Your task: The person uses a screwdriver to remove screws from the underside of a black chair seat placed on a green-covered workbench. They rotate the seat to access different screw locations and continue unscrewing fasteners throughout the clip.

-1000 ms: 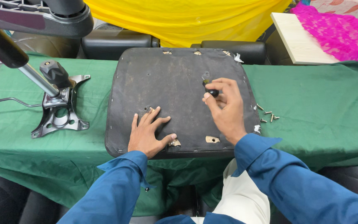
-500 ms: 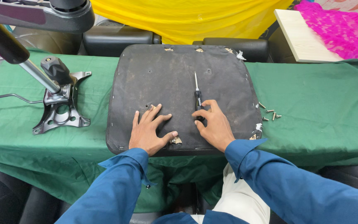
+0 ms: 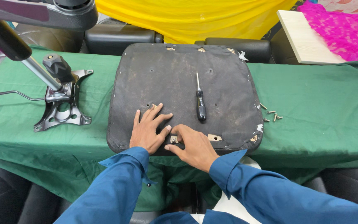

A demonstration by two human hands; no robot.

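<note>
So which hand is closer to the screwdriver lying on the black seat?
The right hand. It rests just below the screwdriver, a little to its left, fingers on a small metal bracket. The left hand lies flat further left, also apart from it.

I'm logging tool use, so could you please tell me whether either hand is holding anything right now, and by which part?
Nothing is held. The left hand lies flat on the seat pad, the right hand fingers a small metal bracket, and the screwdriver lies loose.

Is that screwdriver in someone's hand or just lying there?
Lying loose. The screwdriver rests flat on the dark seat pad, tip pointing away; both hands are nearer the pad's front edge, clear of it.
</note>
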